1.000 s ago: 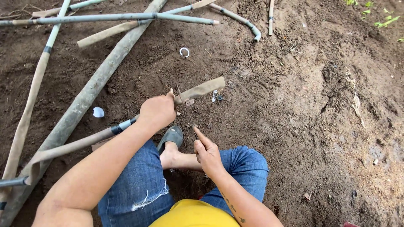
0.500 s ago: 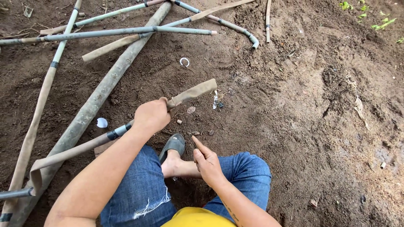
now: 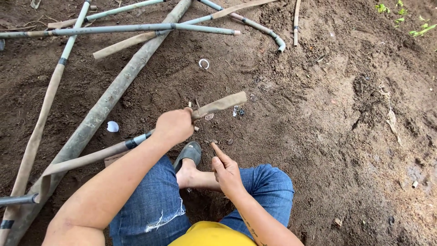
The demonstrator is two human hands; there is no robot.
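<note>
I am crouched on bare soil in blue jeans and a yellow top, one foot in a grey sandal (image 3: pixel 190 154). My left hand (image 3: pixel 175 126) is closed around the handle of a broad, mud-coated blade (image 3: pixel 219 105) that sticks out to the right above the ground. My right hand (image 3: pixel 226 170) hovers over my ankle with the index finger stretched out, holding nothing. A long muddy bamboo strip (image 3: pixel 86 159) runs from under my left forearm toward the lower left.
Several bamboo poles and thin pipes lie crossed at the upper left, among them a thick pole (image 3: pixel 104 108) and a grey pipe (image 3: pixel 136 29). A small white ring (image 3: pixel 204 63) and a white scrap (image 3: pixel 112 126) rest on the soil. Green sprouts (image 3: pixel 400 11) grow top right.
My left hand with the blade has shifted slightly down and right. The right hand stays in nearly the same pose above my ankle.
</note>
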